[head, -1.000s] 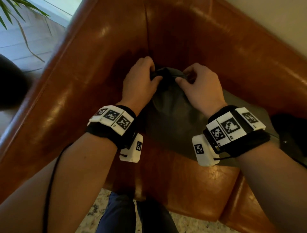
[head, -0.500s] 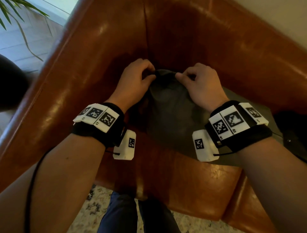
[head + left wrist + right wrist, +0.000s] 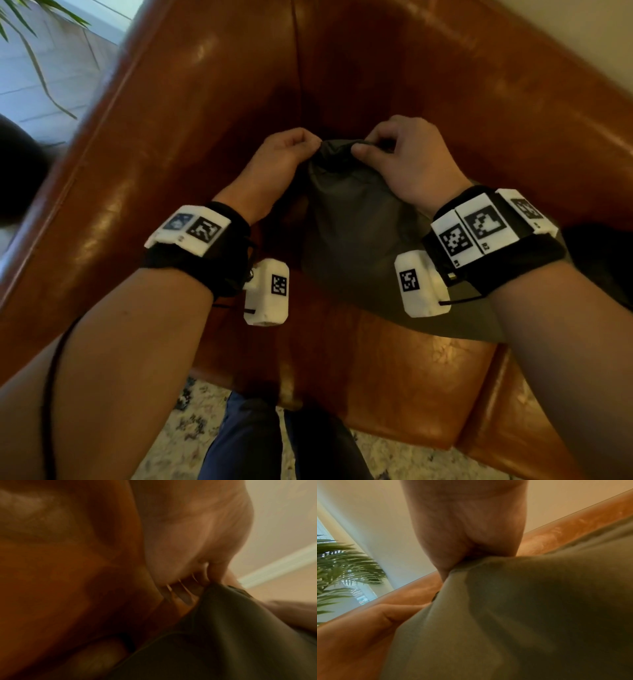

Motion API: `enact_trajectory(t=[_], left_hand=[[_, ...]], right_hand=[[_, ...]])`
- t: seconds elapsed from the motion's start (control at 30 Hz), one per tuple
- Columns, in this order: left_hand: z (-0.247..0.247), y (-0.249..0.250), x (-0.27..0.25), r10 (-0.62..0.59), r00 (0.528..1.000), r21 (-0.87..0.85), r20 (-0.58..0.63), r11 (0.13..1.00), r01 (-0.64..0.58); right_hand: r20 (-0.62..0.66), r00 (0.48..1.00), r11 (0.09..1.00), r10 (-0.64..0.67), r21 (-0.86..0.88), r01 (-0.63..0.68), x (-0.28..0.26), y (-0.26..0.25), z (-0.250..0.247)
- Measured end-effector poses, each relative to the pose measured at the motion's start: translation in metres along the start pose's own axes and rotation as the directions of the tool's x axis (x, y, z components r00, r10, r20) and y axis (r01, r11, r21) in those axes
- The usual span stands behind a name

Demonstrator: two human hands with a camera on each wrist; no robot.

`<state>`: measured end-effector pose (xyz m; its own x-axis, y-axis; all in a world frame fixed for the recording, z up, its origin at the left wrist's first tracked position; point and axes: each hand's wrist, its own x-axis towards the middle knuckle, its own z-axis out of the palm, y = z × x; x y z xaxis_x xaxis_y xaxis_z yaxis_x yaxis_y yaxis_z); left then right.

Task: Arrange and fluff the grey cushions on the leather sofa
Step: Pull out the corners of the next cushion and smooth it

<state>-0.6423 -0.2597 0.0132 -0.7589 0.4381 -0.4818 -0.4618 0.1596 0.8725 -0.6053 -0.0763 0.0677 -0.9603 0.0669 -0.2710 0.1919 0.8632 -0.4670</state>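
Note:
A grey cushion [image 3: 356, 226] stands in the corner of the brown leather sofa [image 3: 212, 102], leaning toward the backrest. My left hand [image 3: 291, 154] pinches its top corner from the left, and my right hand [image 3: 394, 154] pinches the same corner from the right. The fabric bunches between the two hands. The left wrist view shows my left hand [image 3: 211, 573] pinching the grey cushion [image 3: 223, 635]. In the right wrist view my right hand [image 3: 462, 555] grips the grey cushion [image 3: 522, 615] at its peak. The cushion's lower right part is hidden by my right wrist.
The sofa armrest [image 3: 85, 178] rises at left and the backrest [image 3: 479, 89] at right. A dark object [image 3: 603, 260] lies on the seat at the right edge. A potted palm [image 3: 342, 568] stands beyond the armrest. My legs [image 3: 274, 445] stand on a patterned rug.
Both hands have shifted from a fuller grasp to a pinch on the cushion's top corner and have drawn it slightly up, so the fabric now peaks between them.

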Motion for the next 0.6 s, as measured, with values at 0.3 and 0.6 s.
enact_trajectory(t=[0.3, 0.6], left_hand=[[0.002, 0.004, 0.002, 0.550, 0.824, 0.813, 0.133, 0.415, -0.409], [0.000, 0.013, -0.004, 0.156, 0.988, 0.229, 0.004, 0.961, -0.153]], right_hand=[[0.020, 1.000, 1.000, 0.024, 0.014, -0.024, 0.003, 0.003, -0.002], [-0.034, 0.999, 0.990, 0.024, 0.142, -0.019, -0.003, 0.001, 0.008]])
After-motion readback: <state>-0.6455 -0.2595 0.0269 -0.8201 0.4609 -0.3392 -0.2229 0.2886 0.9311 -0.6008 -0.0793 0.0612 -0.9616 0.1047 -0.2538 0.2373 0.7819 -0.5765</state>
